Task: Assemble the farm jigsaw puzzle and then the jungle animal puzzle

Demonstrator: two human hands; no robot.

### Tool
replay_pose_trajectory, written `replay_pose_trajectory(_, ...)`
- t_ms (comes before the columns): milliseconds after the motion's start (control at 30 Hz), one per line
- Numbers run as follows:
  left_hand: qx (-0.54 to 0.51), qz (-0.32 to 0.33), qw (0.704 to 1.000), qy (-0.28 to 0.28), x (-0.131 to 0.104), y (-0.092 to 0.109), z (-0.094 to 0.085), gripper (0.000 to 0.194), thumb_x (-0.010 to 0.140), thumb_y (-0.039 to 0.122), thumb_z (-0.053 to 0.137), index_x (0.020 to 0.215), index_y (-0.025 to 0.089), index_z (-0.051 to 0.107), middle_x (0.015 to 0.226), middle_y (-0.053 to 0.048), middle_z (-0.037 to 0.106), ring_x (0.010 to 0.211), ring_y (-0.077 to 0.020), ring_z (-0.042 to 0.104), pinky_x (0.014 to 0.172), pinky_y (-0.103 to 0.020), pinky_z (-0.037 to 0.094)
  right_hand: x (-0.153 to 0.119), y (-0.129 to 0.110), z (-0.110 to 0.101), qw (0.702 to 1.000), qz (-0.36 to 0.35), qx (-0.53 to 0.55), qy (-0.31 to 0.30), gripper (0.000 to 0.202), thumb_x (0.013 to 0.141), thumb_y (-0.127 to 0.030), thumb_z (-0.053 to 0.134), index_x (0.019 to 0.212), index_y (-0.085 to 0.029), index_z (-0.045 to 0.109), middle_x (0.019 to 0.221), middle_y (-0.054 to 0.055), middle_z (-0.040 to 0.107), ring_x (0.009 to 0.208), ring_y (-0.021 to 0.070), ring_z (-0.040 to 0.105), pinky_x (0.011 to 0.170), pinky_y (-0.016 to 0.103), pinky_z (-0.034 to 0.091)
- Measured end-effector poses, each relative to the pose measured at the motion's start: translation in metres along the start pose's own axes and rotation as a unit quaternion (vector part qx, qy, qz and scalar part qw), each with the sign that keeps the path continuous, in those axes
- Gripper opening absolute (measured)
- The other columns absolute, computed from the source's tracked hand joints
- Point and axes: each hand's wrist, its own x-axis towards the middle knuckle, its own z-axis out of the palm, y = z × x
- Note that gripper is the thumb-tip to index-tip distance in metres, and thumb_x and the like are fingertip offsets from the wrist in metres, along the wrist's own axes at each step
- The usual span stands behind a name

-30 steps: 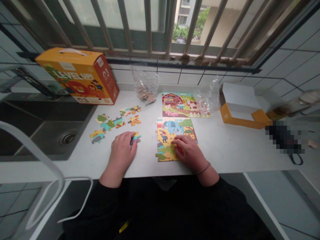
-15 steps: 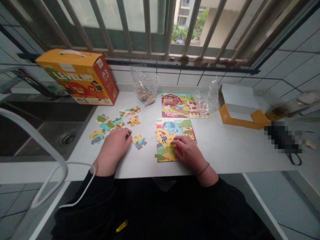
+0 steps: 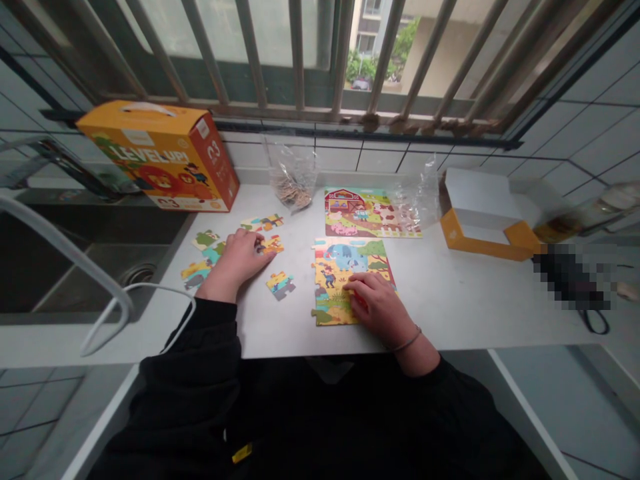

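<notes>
On the left part of the white counter, my left hand point(image 3: 241, 260) has its fingertips and thumb at the left and near edges of a yellow-orange puzzle piece point(image 3: 273, 244), which lies flat. Nearer me is another puzzle piece point(image 3: 281, 285), yellow and grey. Several joined pieces point(image 3: 196, 272) lie partly hidden beneath and behind that hand. My right hand point(image 3: 376, 303) rests on the lower right of a partly built puzzle point(image 3: 333, 310) with an elephant. Its fingers are loosely bent, the thumb apart; a patch of red shows between them.
A farm puzzle point(image 3: 350, 217) lies behind, partly under a clear plastic bag point(image 3: 420, 200). Another bag point(image 3: 293, 187) holds brown pieces. An orange box point(image 3: 165, 157) stands at the back left beside the sink point(image 3: 95, 267). At right is an opened box point(image 3: 483, 227). A white cable point(image 3: 100, 283) arches at left.
My left hand has moved forward and slightly right, from beside the yellow-grey piece to the yellow-orange one. My right hand stays on the elephant puzzle. The view shifts slightly.
</notes>
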Motion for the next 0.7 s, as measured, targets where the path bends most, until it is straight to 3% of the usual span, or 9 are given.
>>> replay_pose_trajectory(100, -0.069, 0.06, 0.996, 0.007, -0.003, 0.003, 0.002, 0.042, 0.086, 0.055, 0.085, 0.109, 0.022, 0.072, 0.117, -0.012, 0.069, 0.122, -0.0362, 0.062, 0.112, -0.05, 0.05, -0.001, 0.001, 0.001, 1.0, -0.001, 0.0, 0.0, 0.025, 0.102, -0.014, 0.065, 0.122, -0.025, 0.075, 0.129, 0.012, 0.075, 0.119, 0.0319, 0.068, 0.106, 0.053, 0.057)
replay_pose_trajectory(267, -0.14, 0.183, 0.973, -0.018, -0.014, 0.035, 0.006, 0.043, 0.087, 0.055, 0.089, 0.114, 0.024, 0.072, 0.12, -0.008, 0.07, 0.118, -0.0314, 0.064, 0.111, -0.048, 0.05, 0.0, 0.0, 0.0, 1.0, 0.005, 0.01, -0.003, 0.023, 0.103, -0.015, 0.065, 0.122, -0.024, 0.075, 0.129, 0.012, 0.075, 0.12, 0.0322, 0.068, 0.106, 0.054, 0.057)
replay_pose_trajectory(400, -0.13, 0.203, 0.969, -0.053, -0.021, 0.052, 0.009, 0.042, 0.089, 0.053, 0.088, 0.118, 0.026, 0.073, 0.131, -0.009, 0.071, 0.121, -0.0331, 0.063, 0.109, -0.049, 0.049, 0.0, 0.0, 0.0, 1.0, 0.009, 0.01, -0.007, 0.022, 0.103, -0.015, 0.066, 0.122, -0.024, 0.075, 0.13, 0.012, 0.075, 0.121, 0.0323, 0.068, 0.108, 0.054, 0.057)
replay_pose_trajectory(567, -0.144, 0.224, 0.963, -0.036, -0.027, 0.057, 0.003, 0.057, 0.094, 0.055, 0.085, 0.141, 0.028, 0.068, 0.145, -0.012, 0.069, 0.132, -0.0349, 0.062, 0.114, -0.051, 0.047, 0.0, 0.0, 0.001, 1.0, 0.009, 0.007, -0.007, 0.021, 0.104, -0.015, 0.066, 0.121, -0.024, 0.074, 0.129, 0.012, 0.075, 0.121, 0.032, 0.068, 0.107, 0.054, 0.057)
replay_pose_trajectory(633, -0.161, 0.258, 0.952, -0.034, -0.03, 0.061, 0.001, 0.051, 0.101, 0.054, 0.078, 0.145, 0.031, 0.067, 0.151, -0.009, 0.069, 0.139, -0.033, 0.061, 0.117, -0.051, 0.044, 0.0, 0.0, 0.001, 1.0, 0.007, 0.006, -0.007, 0.021, 0.104, -0.015, 0.066, 0.122, -0.024, 0.074, 0.13, 0.012, 0.075, 0.12, 0.0321, 0.068, 0.107, 0.054, 0.057)
replay_pose_trajectory(700, -0.159, 0.287, 0.943, -0.045, -0.031, 0.065, 0.002, 0.031, 0.108, 0.049, 0.069, 0.134, 0.033, 0.074, 0.149, -0.006, 0.072, 0.14, -0.0308, 0.062, 0.116, -0.051, 0.044, 0.0, 0.0, 0.0, 1.0, 0.005, 0.002, -0.005, 0.021, 0.104, -0.016, 0.066, 0.121, -0.024, 0.074, 0.13, 0.012, 0.075, 0.119, 0.0321, 0.068, 0.106, 0.054, 0.057)
